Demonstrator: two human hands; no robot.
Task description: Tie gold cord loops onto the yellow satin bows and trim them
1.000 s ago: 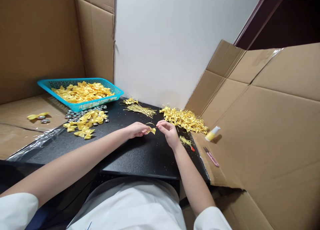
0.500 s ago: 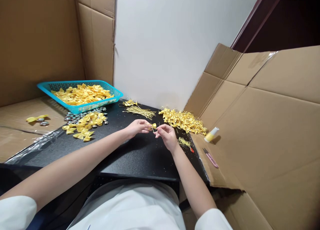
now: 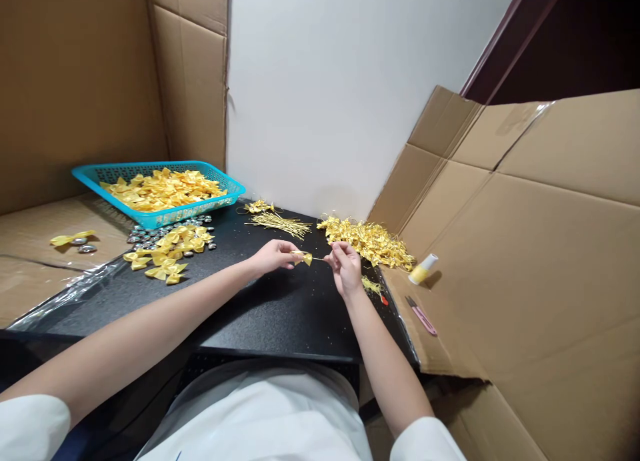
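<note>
My left hand (image 3: pixel 276 257) pinches a small yellow ribbon bow (image 3: pixel 306 259) above the black table (image 3: pixel 260 321). A thin gold cord (image 3: pixel 319 259) runs straight from the bow to my right hand (image 3: pixel 345 267), whose fingers are closed on its other end. Beyond the hands lies a bundle of gold cords (image 3: pixel 280 224). A heap of bows with cords (image 3: pixel 373 241) sits behind my right hand. Loose yellow bows (image 3: pixel 167 269) and several shiny metal buttons (image 3: pixel 150 235) lie left of my left hand.
A blue basket (image 3: pixel 150 219) full of yellow bows stands at the back left. On the right-hand cardboard are a thread spool (image 3: pixel 423 269) and pink-handled thread snips (image 3: pixel 423 316). Yellow thread scraps (image 3: pixel 371 285) lie near my right wrist. Cardboard walls (image 3: pixel 540 247) flank the table.
My right hand has moved right, away from my left, and the cord between them is now drawn out straight. My left hand has stayed nearly in place with the bow.
</note>
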